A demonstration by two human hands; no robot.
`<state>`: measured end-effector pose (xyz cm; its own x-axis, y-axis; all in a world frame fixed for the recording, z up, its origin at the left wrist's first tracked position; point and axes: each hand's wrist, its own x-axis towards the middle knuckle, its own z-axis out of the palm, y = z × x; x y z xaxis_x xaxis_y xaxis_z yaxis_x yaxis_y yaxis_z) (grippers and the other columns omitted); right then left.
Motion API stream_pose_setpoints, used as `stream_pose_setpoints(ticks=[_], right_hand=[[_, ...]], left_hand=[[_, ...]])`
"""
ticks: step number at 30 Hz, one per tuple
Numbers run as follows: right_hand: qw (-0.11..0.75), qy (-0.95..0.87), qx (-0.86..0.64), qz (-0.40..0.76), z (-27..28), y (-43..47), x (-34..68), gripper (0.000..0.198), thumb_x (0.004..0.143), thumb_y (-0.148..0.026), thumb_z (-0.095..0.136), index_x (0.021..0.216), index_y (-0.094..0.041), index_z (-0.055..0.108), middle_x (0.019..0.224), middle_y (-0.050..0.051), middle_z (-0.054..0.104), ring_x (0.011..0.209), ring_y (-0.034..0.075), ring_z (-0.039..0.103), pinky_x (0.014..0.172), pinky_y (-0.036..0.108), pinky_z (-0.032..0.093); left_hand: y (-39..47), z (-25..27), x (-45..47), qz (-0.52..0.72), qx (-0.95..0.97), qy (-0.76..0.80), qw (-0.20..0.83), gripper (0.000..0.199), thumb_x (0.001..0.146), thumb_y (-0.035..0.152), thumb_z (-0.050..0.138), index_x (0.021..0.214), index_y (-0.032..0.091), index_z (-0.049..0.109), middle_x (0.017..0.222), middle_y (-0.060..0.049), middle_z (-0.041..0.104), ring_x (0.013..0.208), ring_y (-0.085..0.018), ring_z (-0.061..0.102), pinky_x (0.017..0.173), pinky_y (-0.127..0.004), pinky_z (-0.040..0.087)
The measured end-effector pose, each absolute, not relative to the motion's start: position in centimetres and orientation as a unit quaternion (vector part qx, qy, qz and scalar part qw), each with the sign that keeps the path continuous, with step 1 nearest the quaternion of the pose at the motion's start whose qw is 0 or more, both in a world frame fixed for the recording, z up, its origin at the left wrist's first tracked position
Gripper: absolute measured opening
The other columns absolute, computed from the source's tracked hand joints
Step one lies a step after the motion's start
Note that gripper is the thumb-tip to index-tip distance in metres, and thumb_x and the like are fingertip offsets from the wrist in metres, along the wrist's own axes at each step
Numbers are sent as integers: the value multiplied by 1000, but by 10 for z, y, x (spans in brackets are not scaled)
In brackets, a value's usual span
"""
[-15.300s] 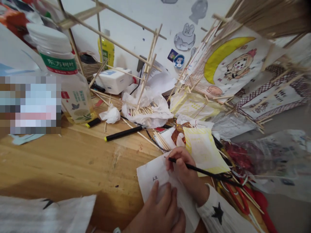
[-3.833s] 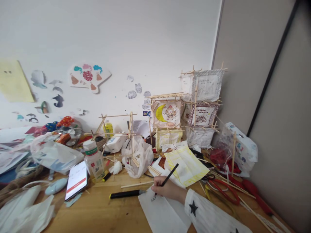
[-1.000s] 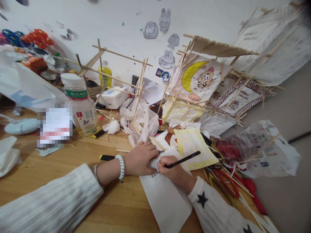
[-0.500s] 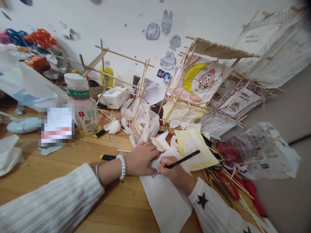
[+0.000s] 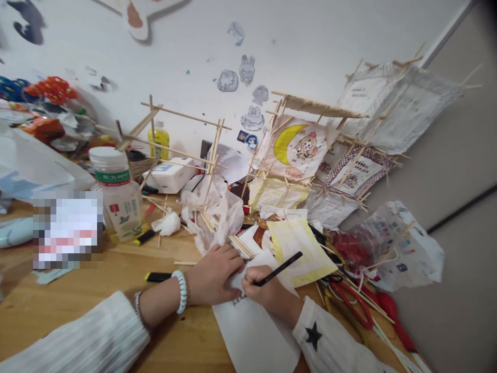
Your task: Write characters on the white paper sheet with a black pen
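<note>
A white sheet of paper [image 5: 256, 331] lies on the wooden table, with some dark lettering partly hidden at its upper part. My left hand [image 5: 215, 274] rests flat across the sheet's upper left, fingers stretched out. Close beside it, my right hand [image 5: 267, 290] grips a black pen [image 5: 279, 268], whose tip is hidden behind the fingers. Just beyond the hands lie thin wooden sticks [image 5: 241, 247] and a white sheet with a yellow pattern [image 5: 301, 254]. A black marker [image 5: 158, 277] sits near my left wrist.
A clear bottle [image 5: 120, 202] stands left, near a white box [image 5: 171, 175] and a stick frame [image 5: 186, 119]. Stick-and-paper lanterns [image 5: 303, 147] rise at the back right. Red-handled scissors [image 5: 355, 305] and a plastic bag [image 5: 411, 248] lie right of my right hand.
The view has tilted up and shifted right, so things appear lower and further left. Both hands keep nearly the same place on the paper, the pen still in my right hand.
</note>
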<state>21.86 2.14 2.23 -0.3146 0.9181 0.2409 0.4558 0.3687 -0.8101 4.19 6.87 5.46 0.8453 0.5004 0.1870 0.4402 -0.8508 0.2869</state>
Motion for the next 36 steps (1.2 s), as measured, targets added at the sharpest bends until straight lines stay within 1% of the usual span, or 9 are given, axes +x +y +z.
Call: stream_pose_setpoints(ticks=[4, 6, 8, 11, 15, 19, 22, 28, 36], right_hand=[[395, -686, -438, 427, 29, 18, 222, 36, 83, -50, 49, 66, -20, 43, 50, -5, 44, 44, 9, 38, 45, 21, 30], [406, -663, -410, 476, 32, 19, 225, 46, 83, -65, 43, 77, -20, 45, 49, -6, 46, 40, 9, 38, 43, 21, 31], [408, -663, -405, 480, 36, 19, 227, 51, 80, -71, 43, 78, -20, 46, 50, -6, 47, 41, 9, 38, 43, 21, 31], [387, -717, -406, 414, 46, 18, 229, 50, 77, -66, 55, 67, -18, 49, 59, -2, 49, 55, 11, 45, 53, 23, 36], [363, -758, -387, 379, 49, 15, 229, 60, 89, -63, 33, 54, -18, 48, 55, 0, 47, 55, 12, 45, 57, 26, 35], [345, -707, -442, 430, 40, 14, 225, 43, 85, -55, 49, 63, -19, 48, 51, -4, 44, 46, 10, 39, 48, 23, 30], [369, -699, -460, 404, 31, 15, 222, 39, 78, -46, 60, 58, -20, 40, 50, -6, 40, 46, 9, 34, 47, 22, 27], [348, -749, -466, 316, 24, 17, 222, 34, 77, -27, 54, 52, -19, 33, 50, -5, 36, 49, 9, 33, 49, 23, 25], [343, -758, -463, 306, 24, 15, 224, 31, 76, -24, 52, 53, -19, 33, 51, -5, 36, 51, 10, 34, 50, 24, 26]], left_hand=[[70, 56, 41, 124, 953, 248, 119, 33, 68, 39, 72, 92, 20, 59, 96, -4, 58, 92, -26, 51, 78, -37, 35], [71, 56, 41, 120, 953, 249, 122, 34, 66, 39, 74, 91, 20, 58, 96, -4, 58, 93, -26, 51, 78, -36, 35], [73, 55, 40, 118, 954, 247, 125, 36, 65, 40, 75, 89, 20, 58, 95, -3, 58, 92, -25, 51, 77, -36, 34], [76, 55, 38, 120, 956, 237, 129, 35, 65, 40, 75, 89, 21, 58, 95, -3, 58, 92, -25, 51, 77, -35, 34], [77, 57, 35, 112, 958, 227, 139, 31, 64, 33, 75, 86, 21, 57, 94, -2, 57, 91, -24, 51, 75, -33, 34], [76, 56, 36, 117, 958, 226, 135, 24, 66, 28, 71, 84, 21, 57, 92, -2, 57, 89, -23, 51, 73, -32, 35], [72, 54, 40, 133, 949, 254, 130, 17, 72, 31, 65, 83, 20, 58, 91, -3, 58, 89, -23, 51, 74, -33, 35], [67, 54, 43, 123, 942, 285, 128, 22, 69, 33, 69, 85, 21, 59, 93, -4, 58, 91, -26, 50, 75, -36, 36], [70, 50, 43, 129, 941, 279, 139, 23, 70, 33, 70, 87, 21, 59, 93, -4, 58, 92, -25, 49, 75, -35, 35]])
